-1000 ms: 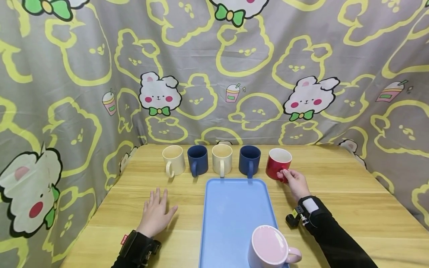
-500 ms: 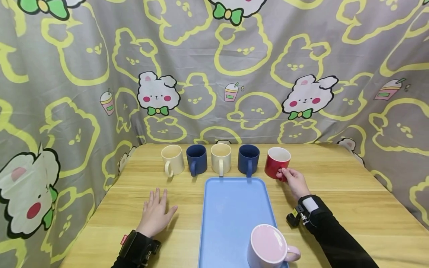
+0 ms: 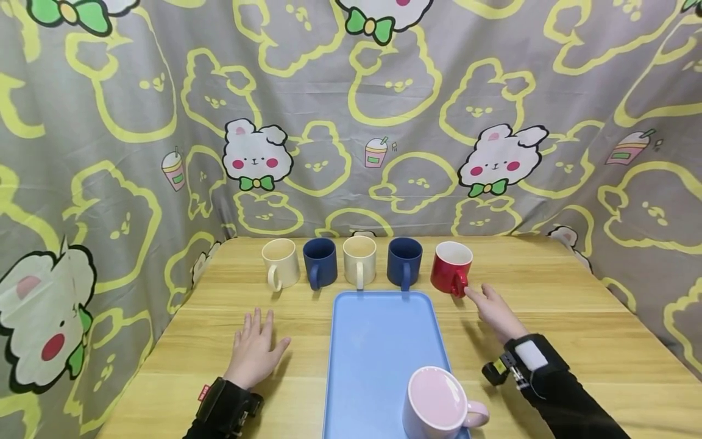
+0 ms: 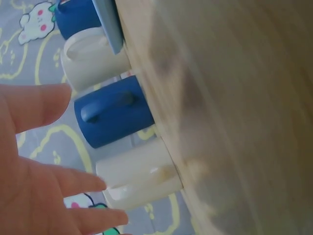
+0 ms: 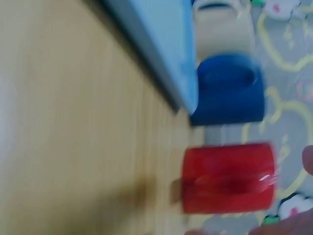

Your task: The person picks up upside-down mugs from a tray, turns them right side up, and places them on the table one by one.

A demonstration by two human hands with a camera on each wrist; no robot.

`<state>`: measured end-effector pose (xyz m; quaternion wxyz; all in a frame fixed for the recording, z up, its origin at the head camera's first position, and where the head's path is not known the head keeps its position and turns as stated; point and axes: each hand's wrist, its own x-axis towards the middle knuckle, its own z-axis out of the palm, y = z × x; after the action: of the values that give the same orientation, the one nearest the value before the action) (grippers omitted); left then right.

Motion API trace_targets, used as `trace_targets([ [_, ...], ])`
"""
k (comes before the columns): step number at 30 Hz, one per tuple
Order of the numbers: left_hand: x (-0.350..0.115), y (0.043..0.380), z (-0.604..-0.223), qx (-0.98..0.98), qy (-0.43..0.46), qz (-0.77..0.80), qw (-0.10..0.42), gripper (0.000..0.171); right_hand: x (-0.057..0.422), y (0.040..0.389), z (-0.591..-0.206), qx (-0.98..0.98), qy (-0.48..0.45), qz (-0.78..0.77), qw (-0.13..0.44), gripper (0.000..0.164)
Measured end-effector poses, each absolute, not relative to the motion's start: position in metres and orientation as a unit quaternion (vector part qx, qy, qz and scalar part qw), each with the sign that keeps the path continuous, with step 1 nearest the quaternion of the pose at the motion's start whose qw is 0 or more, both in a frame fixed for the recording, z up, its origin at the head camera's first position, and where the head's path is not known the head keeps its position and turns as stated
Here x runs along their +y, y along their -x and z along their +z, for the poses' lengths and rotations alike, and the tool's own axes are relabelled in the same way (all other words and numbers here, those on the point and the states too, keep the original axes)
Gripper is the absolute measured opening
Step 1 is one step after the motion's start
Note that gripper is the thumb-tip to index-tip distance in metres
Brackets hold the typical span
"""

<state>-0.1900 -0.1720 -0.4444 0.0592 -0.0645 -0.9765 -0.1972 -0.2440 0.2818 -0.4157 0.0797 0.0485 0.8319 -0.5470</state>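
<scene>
At the right end of a row of mugs stands a red mug (image 3: 451,268) with a white inside, its handle toward me. My right hand (image 3: 496,311) is just to the near right of that handle, fingers extended and holding nothing. In the right wrist view the red mug (image 5: 230,178) is blurred, and only bits of the hand show at the edge. My left hand (image 3: 255,353) lies spread, palm down, over the table left of the blue tray (image 3: 378,341). A pink mug (image 3: 433,402) sits on the tray's near right corner, its handle pointing right.
Left of the red mug stand a navy mug (image 3: 404,262), a cream mug (image 3: 359,261), another navy mug (image 3: 320,262) and another cream mug (image 3: 281,265), behind the tray. A patterned grey curtain (image 3: 329,207) hangs along the wooden table's (image 3: 548,341) back and sides.
My right hand has let go of the red mug's handle and drawn back to the right. The red mug stays in the row. My left hand keeps its place.
</scene>
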Motion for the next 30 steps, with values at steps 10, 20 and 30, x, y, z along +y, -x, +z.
trace_targets([
  [10, -0.092, 0.178, -0.414, -0.948, 0.176, -0.236, 0.123, 0.077, 0.275, 0.172, -0.404, 0.862, -0.004, -0.488, 0.136, 0.083],
  [20, -0.010, 0.149, -0.407, -0.907, 0.380, -0.182, 0.005, 0.094, 0.265, 0.138, -0.418, 0.838, 0.036, -0.511, 0.188, 0.065],
  [30, 0.021, 0.142, -0.414, -0.864, 0.479, -0.150, -0.039, 0.102, 0.258, 0.128, -0.421, 0.852, 0.105, -0.467, 0.211, 0.043],
])
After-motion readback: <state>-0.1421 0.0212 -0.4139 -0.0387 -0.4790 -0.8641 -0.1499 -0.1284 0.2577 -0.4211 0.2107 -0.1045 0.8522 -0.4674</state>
